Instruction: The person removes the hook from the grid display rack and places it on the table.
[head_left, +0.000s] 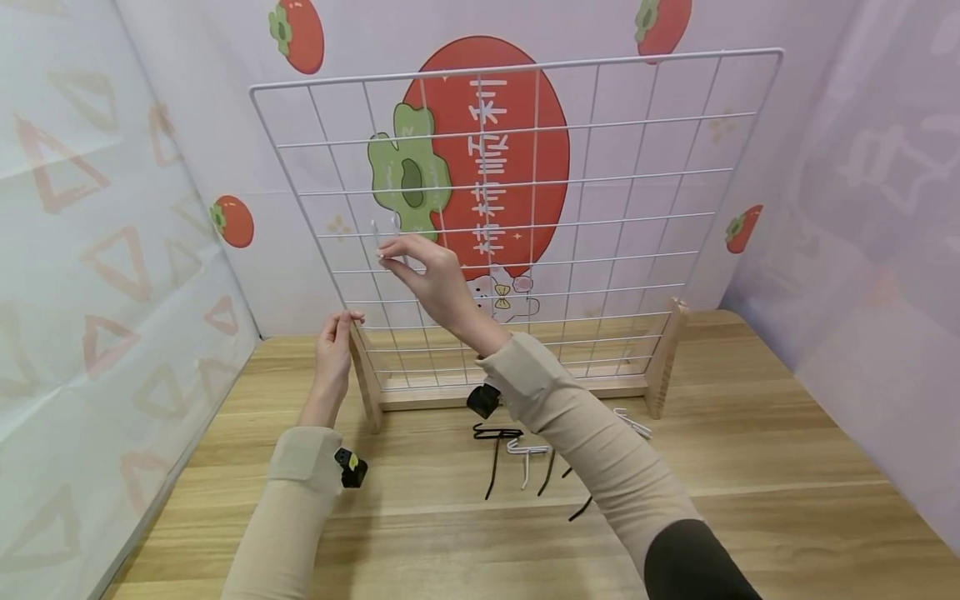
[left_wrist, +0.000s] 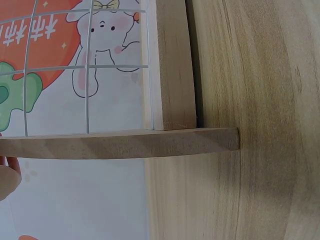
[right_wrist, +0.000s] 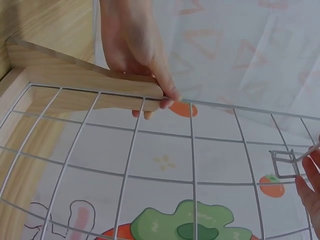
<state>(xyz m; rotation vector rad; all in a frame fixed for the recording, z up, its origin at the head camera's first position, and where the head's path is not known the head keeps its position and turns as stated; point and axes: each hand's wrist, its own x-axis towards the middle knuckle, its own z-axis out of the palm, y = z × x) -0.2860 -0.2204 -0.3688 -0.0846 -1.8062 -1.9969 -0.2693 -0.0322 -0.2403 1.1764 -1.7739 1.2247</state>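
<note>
A white wire grid panel [head_left: 517, 70] stands upright in a wooden base. My left hand [head_left: 333, 354] grips the top end of the base's left upright [head_left: 366, 371]; in the right wrist view, the thumb lies at the grid's edge wire and fingertips show beneath the wood. With thumb and fingers, my right hand [head_left: 442, 287] pinches a white wire hook [right_wrist: 285, 176] at the left part of the grid. The hook's square back frame overlaps the grid wires in the right wrist view. In the left wrist view, only a bit of the left hand [left_wrist: 7, 180] shows beside the upright.
On the wooden table [head_left: 420, 533] before the base lie a black hook [head_left: 497, 434], a white hook [head_left: 528, 449] and more black hooks, partly hidden by the right forearm. Another white hook [head_left: 633, 423] lies farther right. Behind the grid hangs a printed backdrop [head_left: 637, 258].
</note>
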